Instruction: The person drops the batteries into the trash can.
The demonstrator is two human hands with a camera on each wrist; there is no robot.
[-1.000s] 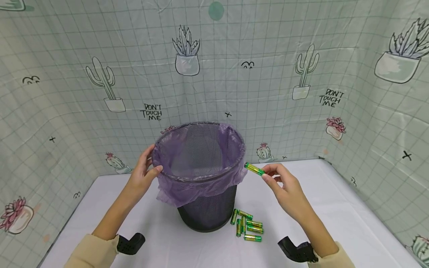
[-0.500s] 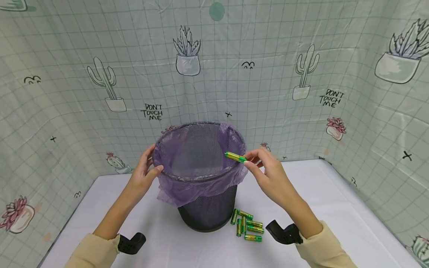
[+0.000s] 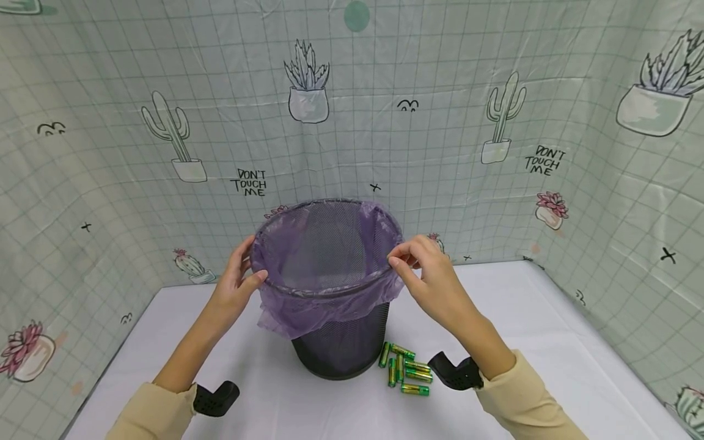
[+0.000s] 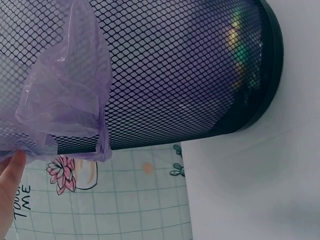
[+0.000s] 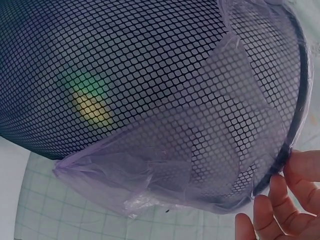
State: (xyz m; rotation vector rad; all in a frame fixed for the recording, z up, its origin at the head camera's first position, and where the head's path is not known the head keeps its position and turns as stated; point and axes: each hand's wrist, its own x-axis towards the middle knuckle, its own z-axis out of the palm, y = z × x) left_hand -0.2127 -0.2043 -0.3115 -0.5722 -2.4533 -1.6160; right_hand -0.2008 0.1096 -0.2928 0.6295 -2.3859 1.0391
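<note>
A black mesh wastebasket (image 3: 343,351) stands upright, lined with a purple plastic bag (image 3: 324,315) folded over its rim. My left hand (image 3: 233,287) grips the rim at the left, thumb (image 4: 14,167) on the bag. Over the right side of the rim is my right hand (image 3: 431,275), its thumb and index fingertips close together with no battery showing between them. Through the mesh in the right wrist view shows a blurred green and yellow battery (image 5: 91,105). Green and gold patches also show through the mesh near the base in the left wrist view.
Several green and gold batteries (image 3: 404,370) lie loose on the white tabletop (image 3: 264,397), right of the wastebasket's base. A patterned cloth (image 3: 352,146) hangs behind and along both sides. A black wrist mount (image 3: 456,371) sticks out from each sleeve.
My right hand has moved left to the rim and let go of the battery it pinched, which has dropped inside the wastebasket. My left hand has stayed on the rim.
</note>
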